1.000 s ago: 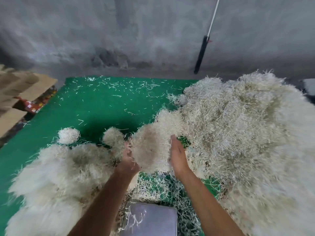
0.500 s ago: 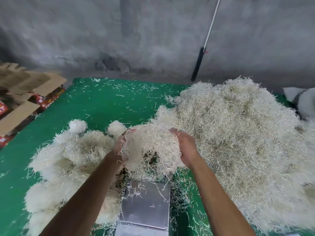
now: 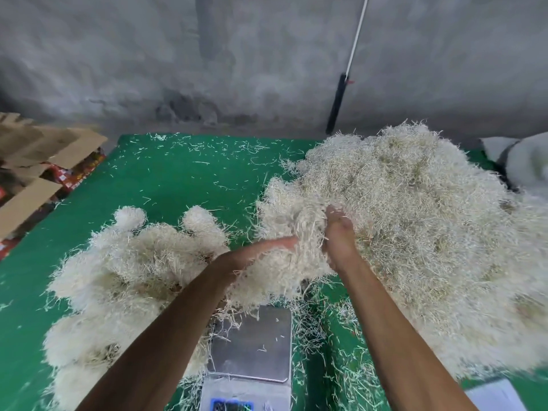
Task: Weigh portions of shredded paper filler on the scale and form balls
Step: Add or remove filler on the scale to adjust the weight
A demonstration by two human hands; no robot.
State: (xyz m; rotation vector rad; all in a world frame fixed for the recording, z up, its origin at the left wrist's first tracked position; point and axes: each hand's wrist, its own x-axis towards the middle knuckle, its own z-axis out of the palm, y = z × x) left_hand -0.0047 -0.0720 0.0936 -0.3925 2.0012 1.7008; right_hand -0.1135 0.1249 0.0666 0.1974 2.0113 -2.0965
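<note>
A loose clump of shredded paper filler point(image 3: 281, 262) is held above the far edge of the scale point(image 3: 252, 345), strands dangling down toward its steel platform. The left hand point(image 3: 252, 256) lies under and beside the clump with fingers stretched out flat, an open grip that supports it rather than clasping it. The right hand point(image 3: 338, 232) presses against the clump's other side; its fingertips are buried in the paper, so whether that grip is curled cannot be told. The clump merges into the big pile of filler point(image 3: 415, 232) on the right. Left of the scale sits a heap of formed balls point(image 3: 133, 262), two small ones at its far edge. All rest on a green tabletop point(image 3: 184, 179) scattered with stray strands. Flattened cardboard point(image 3: 35, 161) lies at the far left, and a grey wall point(image 3: 237, 60) stands behind.
</note>
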